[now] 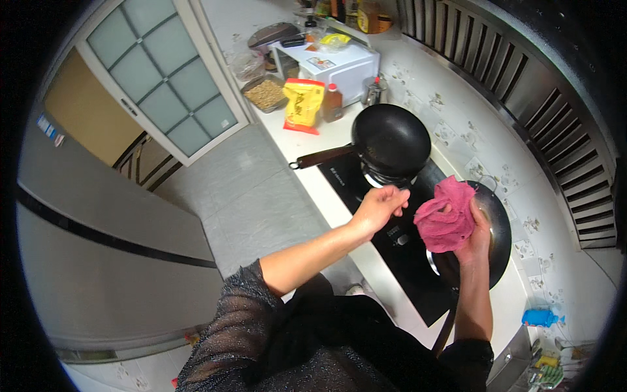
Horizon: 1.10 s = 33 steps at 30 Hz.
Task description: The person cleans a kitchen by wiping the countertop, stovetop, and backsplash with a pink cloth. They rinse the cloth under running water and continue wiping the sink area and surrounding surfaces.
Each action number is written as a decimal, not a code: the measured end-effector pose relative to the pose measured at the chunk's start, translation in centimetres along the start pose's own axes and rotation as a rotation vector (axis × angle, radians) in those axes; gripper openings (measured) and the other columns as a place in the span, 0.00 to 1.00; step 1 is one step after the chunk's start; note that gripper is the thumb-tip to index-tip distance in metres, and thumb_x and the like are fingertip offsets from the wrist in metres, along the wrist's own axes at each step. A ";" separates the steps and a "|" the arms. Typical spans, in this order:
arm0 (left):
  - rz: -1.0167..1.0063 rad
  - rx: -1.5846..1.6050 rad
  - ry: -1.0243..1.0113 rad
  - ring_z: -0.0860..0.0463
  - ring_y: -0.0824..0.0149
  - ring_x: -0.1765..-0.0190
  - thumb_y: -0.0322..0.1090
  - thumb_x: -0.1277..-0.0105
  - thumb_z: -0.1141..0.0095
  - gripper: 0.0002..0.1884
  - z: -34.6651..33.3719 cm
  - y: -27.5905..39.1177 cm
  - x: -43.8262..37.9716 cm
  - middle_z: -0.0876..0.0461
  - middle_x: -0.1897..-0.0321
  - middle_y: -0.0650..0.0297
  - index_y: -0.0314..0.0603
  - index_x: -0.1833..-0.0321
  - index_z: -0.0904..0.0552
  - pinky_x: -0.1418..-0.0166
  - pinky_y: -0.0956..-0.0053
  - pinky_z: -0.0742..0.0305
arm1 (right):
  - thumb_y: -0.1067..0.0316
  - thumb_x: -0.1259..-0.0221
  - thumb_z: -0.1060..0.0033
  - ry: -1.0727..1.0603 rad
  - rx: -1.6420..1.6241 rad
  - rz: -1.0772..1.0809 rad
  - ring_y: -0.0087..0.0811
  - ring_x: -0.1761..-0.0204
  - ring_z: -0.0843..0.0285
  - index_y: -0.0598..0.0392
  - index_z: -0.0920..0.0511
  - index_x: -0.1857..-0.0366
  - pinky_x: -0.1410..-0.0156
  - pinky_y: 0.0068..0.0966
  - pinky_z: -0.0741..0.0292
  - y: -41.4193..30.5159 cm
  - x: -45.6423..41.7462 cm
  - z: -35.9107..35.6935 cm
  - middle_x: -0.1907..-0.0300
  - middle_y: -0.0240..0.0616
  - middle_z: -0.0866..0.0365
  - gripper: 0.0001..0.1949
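In my right hand [474, 245] is a crumpled pink cloth [443, 218], bunched between thumb and fingers. Beneath that hand a dark wok [497, 250] sits on the right burner, its wooden handle [445, 332] pointing towards me. My left hand [382, 208] hovers over the black gas hob [392, 274], fingers curled in and no object visible in them. Just beyond it, a black frying pan [391, 139] stands on the other burner. The pan's brown handle [323, 157] reaches left past the counter edge.
On the white counter stand a yellow-and-red packet [303, 105], a red-capped bottle [333, 103] and a tray of nuts or grains [266, 93]. Behind are a white countertop oven [343, 66] and a metal pot [374, 91]. A slatted metal hood [509, 88] overhangs the right. A blue bottle [539, 318] lies near the sink.
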<state>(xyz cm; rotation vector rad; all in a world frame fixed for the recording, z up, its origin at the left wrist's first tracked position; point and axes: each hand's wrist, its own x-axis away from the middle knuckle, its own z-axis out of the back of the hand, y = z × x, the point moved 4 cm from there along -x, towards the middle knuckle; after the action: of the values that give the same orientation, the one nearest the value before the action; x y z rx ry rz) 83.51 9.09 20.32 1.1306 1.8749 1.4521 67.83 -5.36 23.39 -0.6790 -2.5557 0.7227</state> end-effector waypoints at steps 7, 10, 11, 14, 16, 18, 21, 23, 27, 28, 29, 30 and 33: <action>-0.173 -0.120 -0.099 0.23 0.77 0.65 0.34 0.31 0.40 0.08 -3.0 2.3 -19.5 0.17 0.70 0.69 0.36 0.62 0.16 0.57 0.80 0.27 | 0.60 0.25 0.53 0.110 -0.100 0.124 0.37 0.46 0.21 0.56 0.28 0.38 0.40 0.35 0.22 0.4 -1.8 -1.2 0.43 0.41 0.22 0.18; -0.130 -0.128 -0.049 0.22 0.74 0.65 0.29 0.35 0.38 0.05 -2.9 0.8 -29.2 0.17 0.70 0.65 0.34 0.62 0.16 0.56 0.78 0.26 | 0.59 0.25 0.54 0.187 -0.088 0.200 0.36 0.46 0.21 0.55 0.28 0.38 0.39 0.34 0.24 1.3 -2.7 -2.8 0.43 0.41 0.21 0.18; -0.112 -0.175 -0.036 0.21 0.72 0.65 0.29 0.35 0.39 0.05 -3.0 -0.2 -32.4 0.17 0.69 0.64 0.34 0.62 0.15 0.57 0.77 0.26 | 0.58 0.25 0.53 0.214 -0.097 0.221 0.38 0.44 0.21 0.55 0.28 0.38 0.36 0.36 0.25 1.5 -3.0 -2.9 0.42 0.42 0.21 0.19; -0.034 -0.210 -0.053 0.18 0.67 0.67 0.32 0.39 0.38 0.06 -5.7 -2.8 -38.9 0.15 0.71 0.61 0.37 0.66 0.14 0.59 0.72 0.24 | 0.58 0.26 0.53 0.246 -0.113 0.291 0.42 0.40 0.23 0.56 0.29 0.37 0.31 0.41 0.29 1.9 -3.2 -1.0 0.40 0.43 0.22 0.20; -0.083 -0.302 0.002 0.15 0.61 0.68 0.38 0.45 0.35 0.08 -5.5 -5.2 -44.7 0.13 0.73 0.59 0.42 0.69 0.13 0.59 0.66 0.22 | 0.58 0.26 0.54 0.257 -0.138 0.344 0.42 0.39 0.23 0.56 0.29 0.37 0.31 0.41 0.29 2.7 -3.5 -1.4 0.40 0.44 0.22 0.20; -0.109 -0.337 0.036 0.14 0.58 0.66 0.41 0.45 0.36 0.09 -6.9 -6.5 -47.3 0.13 0.72 0.57 0.43 0.69 0.12 0.57 0.65 0.21 | 0.60 0.25 0.55 0.494 -0.186 0.415 0.38 0.51 0.19 0.57 0.29 0.39 0.42 0.35 0.21 2.8 -3.7 -3.8 0.44 0.45 0.21 0.18; -0.135 -0.391 0.100 0.13 0.57 0.65 0.43 0.45 0.35 0.11 -7.8 -7.0 -50.2 0.13 0.72 0.57 0.43 0.69 0.12 0.56 0.64 0.20 | 0.59 0.24 0.56 0.425 -0.230 0.449 0.38 0.50 0.19 0.58 0.30 0.38 0.41 0.36 0.21 3.5 -3.9 -2.8 0.44 0.45 0.21 0.19; -0.137 -0.367 0.130 0.13 0.57 0.65 0.43 0.44 0.34 0.12 -8.1 -7.0 -51.2 0.12 0.72 0.57 0.41 0.69 0.12 0.56 0.64 0.19 | 0.58 0.24 0.56 0.460 -0.237 0.469 0.39 0.48 0.20 0.59 0.30 0.37 0.40 0.37 0.21 3.7 -4.1 -3.1 0.43 0.46 0.21 0.20; -0.136 -0.361 0.011 0.15 0.61 0.72 0.39 0.43 0.35 0.11 -9.2 -5.9 -52.4 0.13 0.75 0.58 0.36 0.73 0.15 0.64 0.66 0.22 | 0.58 0.25 0.56 0.504 -0.230 0.511 0.39 0.48 0.20 0.59 0.30 0.38 0.40 0.36 0.21 3.7 -4.1 -3.5 0.42 0.46 0.22 0.20; -0.060 -0.303 0.022 0.18 0.64 0.76 0.37 0.42 0.37 0.11 -9.8 -5.9 -52.2 0.15 0.78 0.60 0.36 0.77 0.16 0.69 0.68 0.24 | 0.59 0.25 0.56 0.549 -0.224 0.524 0.39 0.48 0.20 0.59 0.30 0.38 0.41 0.36 0.21 3.7 -4.0 -3.6 0.42 0.46 0.22 0.19; 0.018 -0.244 0.032 0.21 0.66 0.80 0.34 0.41 0.40 0.12 -10.5 -6.2 -51.8 0.17 0.81 0.62 0.36 0.80 0.18 0.74 0.70 0.26 | 0.59 0.25 0.55 0.569 -0.228 0.540 0.39 0.48 0.20 0.59 0.30 0.38 0.41 0.35 0.21 3.7 -3.7 -3.4 0.42 0.46 0.22 0.19; 0.000 -0.267 0.033 0.22 0.67 0.81 0.34 0.41 0.40 0.12 -10.6 -6.3 -52.2 0.17 0.82 0.62 0.36 0.80 0.18 0.75 0.71 0.27 | 0.59 0.25 0.55 0.577 -0.233 0.551 0.39 0.47 0.20 0.59 0.29 0.38 0.41 0.35 0.21 3.8 -3.6 -3.4 0.41 0.46 0.22 0.19; 0.002 -0.309 0.024 0.24 0.68 0.84 0.32 0.41 0.41 0.12 -11.9 -7.8 -53.6 0.19 0.84 0.62 0.35 0.81 0.20 0.79 0.72 0.29 | 0.59 0.25 0.54 0.579 -0.244 0.575 0.39 0.47 0.20 0.58 0.29 0.38 0.41 0.34 0.21 3.8 -3.1 -2.8 0.41 0.46 0.23 0.19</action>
<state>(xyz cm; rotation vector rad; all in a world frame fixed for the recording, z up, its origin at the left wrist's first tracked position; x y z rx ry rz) 99.83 -43.17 11.46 0.9699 1.5933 1.6921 73.02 -3.15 22.74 -1.4906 -1.9268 0.2987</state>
